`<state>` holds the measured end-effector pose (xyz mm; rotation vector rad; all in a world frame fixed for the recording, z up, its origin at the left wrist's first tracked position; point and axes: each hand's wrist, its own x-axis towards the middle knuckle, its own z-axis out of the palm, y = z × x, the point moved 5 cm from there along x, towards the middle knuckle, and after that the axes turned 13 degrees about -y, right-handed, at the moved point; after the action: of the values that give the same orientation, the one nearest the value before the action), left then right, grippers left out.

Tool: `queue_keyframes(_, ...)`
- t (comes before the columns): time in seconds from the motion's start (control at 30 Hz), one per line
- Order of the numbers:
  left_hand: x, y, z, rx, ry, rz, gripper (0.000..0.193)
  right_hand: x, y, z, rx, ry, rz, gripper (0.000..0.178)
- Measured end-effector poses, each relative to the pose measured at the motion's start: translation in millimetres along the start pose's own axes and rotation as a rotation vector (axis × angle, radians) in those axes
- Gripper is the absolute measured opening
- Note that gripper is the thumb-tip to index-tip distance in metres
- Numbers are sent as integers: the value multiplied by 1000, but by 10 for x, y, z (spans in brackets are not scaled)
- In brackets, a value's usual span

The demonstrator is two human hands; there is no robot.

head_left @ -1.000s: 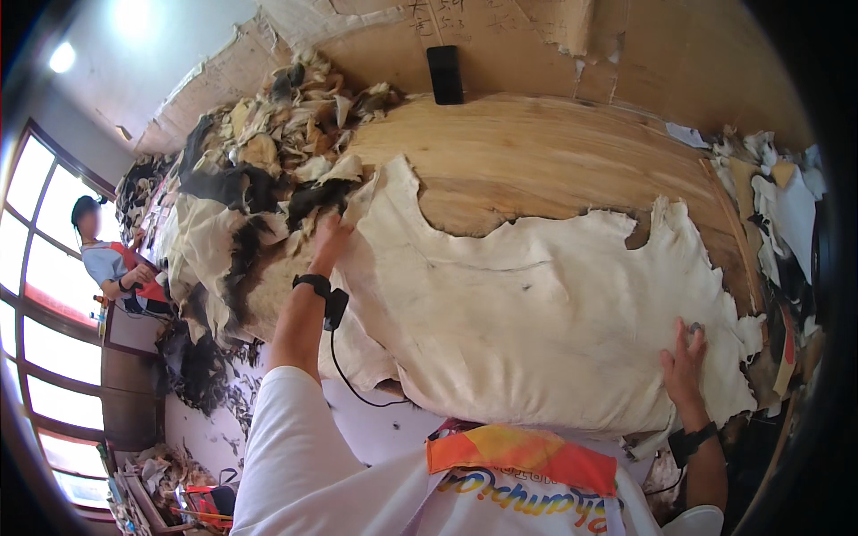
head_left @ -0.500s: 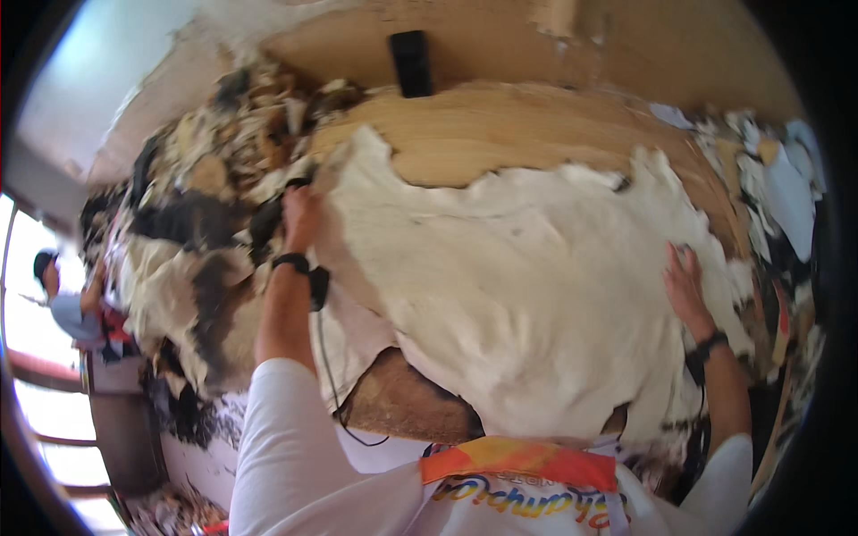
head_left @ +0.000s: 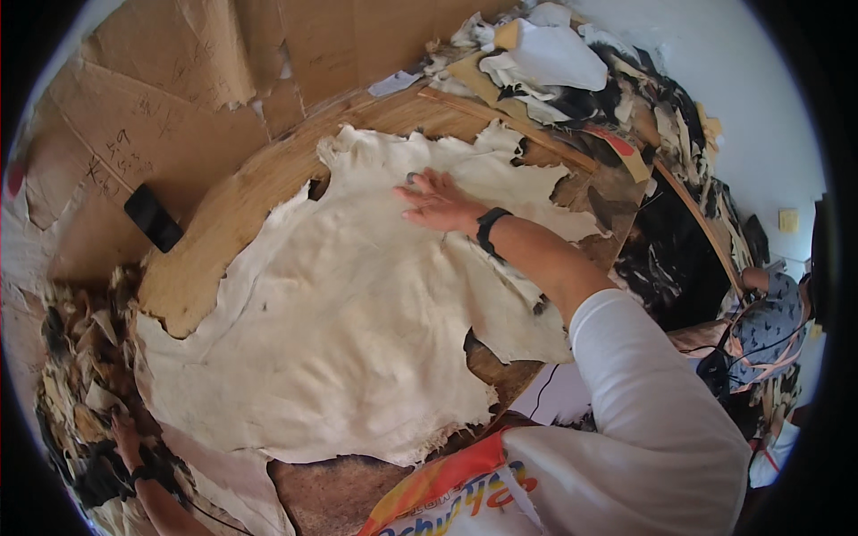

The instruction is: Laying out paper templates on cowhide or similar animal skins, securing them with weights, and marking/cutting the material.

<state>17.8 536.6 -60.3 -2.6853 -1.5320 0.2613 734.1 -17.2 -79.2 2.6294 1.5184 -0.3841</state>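
Your right hand lies palm down with its fingers loosely spread, touching the pale hide near its far edge and pinching none of it. Your left hand is at the scrap pile beside the hide; you cannot tell whether its fingers close on anything. The hide is cream, softly rumpled, ragged and notched along its rim, with a small dark spot. It covers much of the wooden board. Beyond, a black phone stands by the cardboard.
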Motion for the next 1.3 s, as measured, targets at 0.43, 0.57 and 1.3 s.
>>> queue_keyframes(0.43,-1903,5221,-614,-230,-457,638,79,-608,1119,-77,226,-2,-64,61)
queue_keyframes(0.57,-2077,5444,-423,-147,-389,549,85,-755,1535,87,55,49,-91,62)
queue_keyframes(1.3,-1194,5983,-1146,-324,-187,579,68,602,-607,-1514,87,-7,-441,37)
